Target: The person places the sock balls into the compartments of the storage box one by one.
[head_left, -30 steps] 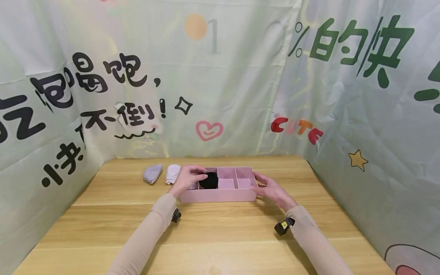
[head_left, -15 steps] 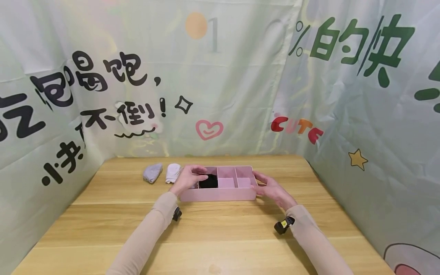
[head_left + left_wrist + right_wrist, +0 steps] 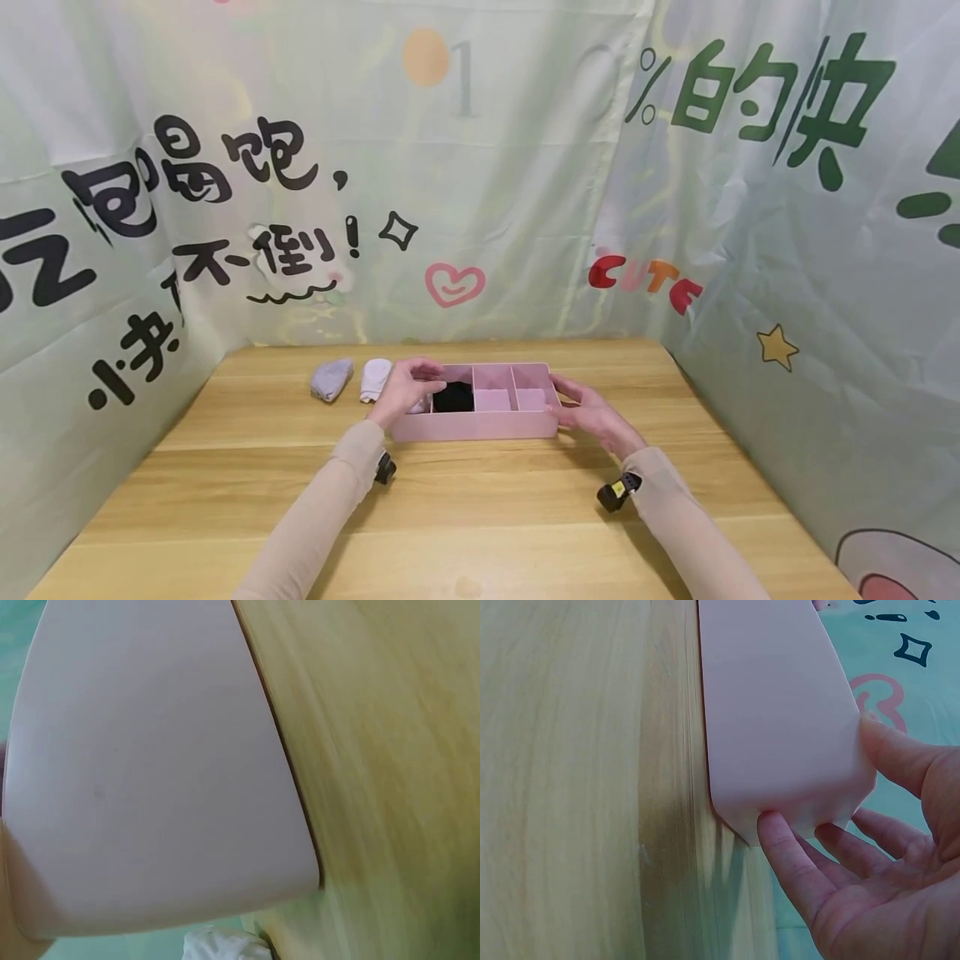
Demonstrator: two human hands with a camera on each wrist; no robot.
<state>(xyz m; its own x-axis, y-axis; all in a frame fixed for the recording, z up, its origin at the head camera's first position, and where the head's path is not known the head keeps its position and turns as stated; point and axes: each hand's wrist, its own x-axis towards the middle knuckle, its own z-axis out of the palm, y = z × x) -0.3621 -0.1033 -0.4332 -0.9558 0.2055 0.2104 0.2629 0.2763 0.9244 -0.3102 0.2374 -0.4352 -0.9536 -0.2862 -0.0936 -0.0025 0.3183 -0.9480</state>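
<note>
A pink divided box (image 3: 476, 426) sits on the table in the head view. A black balled sock (image 3: 453, 397) lies low in its second compartment from the left, and a pale balled one (image 3: 422, 406) shows partly in the leftmost. My left hand (image 3: 405, 392) lies over the box's left end, fingers loosely bent, thumb tip at the edge of the black sock. At the opposite end my right hand (image 3: 596, 417) holds the box. In the right wrist view its thumb (image 3: 900, 750) is on the upper rim and the fingers (image 3: 791, 859) touch the end wall.
Left of the box lie a grey balled sock (image 3: 332, 381) and a white balled sock (image 3: 374, 380), the white one close to my left hand. The two right compartments (image 3: 532, 398) show bare pink floors. Printed cloth (image 3: 517, 183) hangs behind the wooden table (image 3: 480, 517).
The black sock has gone down deeper into its compartment, from standing near the rim. My left thumb no longer lies over its top. The right hand and the box have stayed put.
</note>
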